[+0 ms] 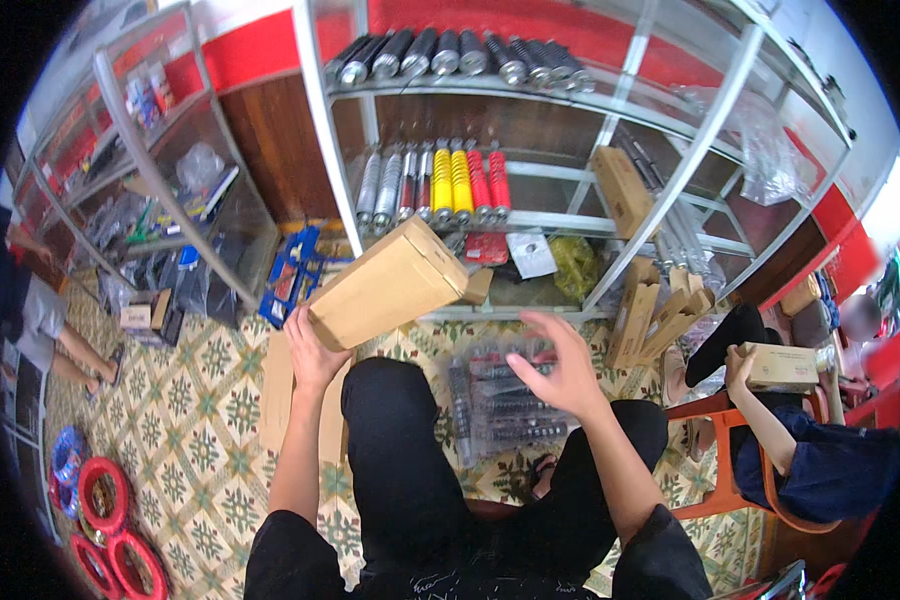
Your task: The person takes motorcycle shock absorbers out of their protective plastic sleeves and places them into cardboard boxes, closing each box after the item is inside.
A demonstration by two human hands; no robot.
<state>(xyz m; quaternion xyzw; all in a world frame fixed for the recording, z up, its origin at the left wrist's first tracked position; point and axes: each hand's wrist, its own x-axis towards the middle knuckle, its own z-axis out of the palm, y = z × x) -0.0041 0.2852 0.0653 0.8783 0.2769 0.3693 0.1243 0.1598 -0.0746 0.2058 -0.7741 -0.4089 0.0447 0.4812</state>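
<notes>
My left hand (313,352) grips one end of a long brown cardboard box (385,285), which is tilted up toward the right above my left knee. The box's far end flap looks closed. To the right of the box, my right hand (558,362) is raised with its fingers spread and nothing in it. Below that hand, between my knees, several black shock absorbers in clear plastic wrap (505,400) lie on the patterned tile floor. A flat brown cardboard piece (278,400) rests on the floor, partly behind my left forearm.
Ahead stands a metal-framed glass shelf (410,88) with rows of shock absorbers. Open cardboard boxes (638,320) stand at its right foot. On the right a co-worker sits on an orange chair (727,470), holding a box (782,367). Red-wrapped rings (105,495) lie at left.
</notes>
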